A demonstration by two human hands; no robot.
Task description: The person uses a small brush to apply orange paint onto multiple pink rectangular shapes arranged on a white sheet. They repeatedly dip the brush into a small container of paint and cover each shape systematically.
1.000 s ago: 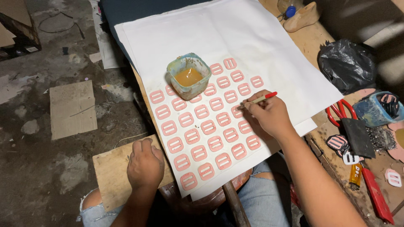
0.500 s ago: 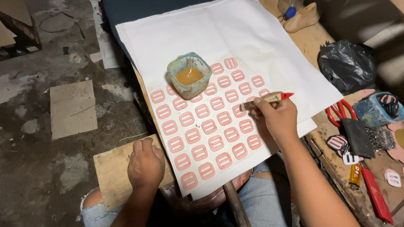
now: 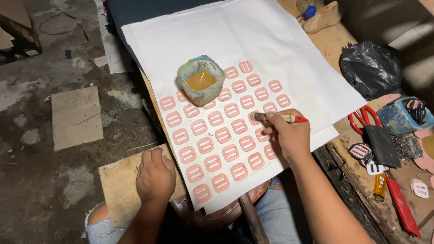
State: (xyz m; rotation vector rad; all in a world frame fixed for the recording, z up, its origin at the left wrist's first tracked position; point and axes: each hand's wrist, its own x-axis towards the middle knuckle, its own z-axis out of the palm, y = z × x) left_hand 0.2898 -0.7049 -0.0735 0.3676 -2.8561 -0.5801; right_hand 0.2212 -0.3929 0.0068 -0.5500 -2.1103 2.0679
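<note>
My right hand (image 3: 289,135) holds a small brush (image 3: 279,118) with a red-tipped handle, its bristles pointing left over the pink buckle-shaped pieces (image 3: 216,136) laid in rows on a white sheet (image 3: 275,45). A square cup of amber glue (image 3: 201,82) stands at the upper left of the rows. My left hand (image 3: 155,175) rests as a loose fist on a wooden board (image 3: 118,190) beside the sheet's lower left corner, holding nothing.
A black plastic bag (image 3: 371,68), red scissors (image 3: 361,121), a blue tub (image 3: 401,115), a red-handled tool (image 3: 402,208) and loose pieces lie on the bench at right. A wooden shoe last (image 3: 322,18) sits at the top. Cardboard (image 3: 76,116) lies on the floor at left.
My right hand lifted the brush off the pieces, turned it level and shifted slightly down and right. The left hand stayed on the board.
</note>
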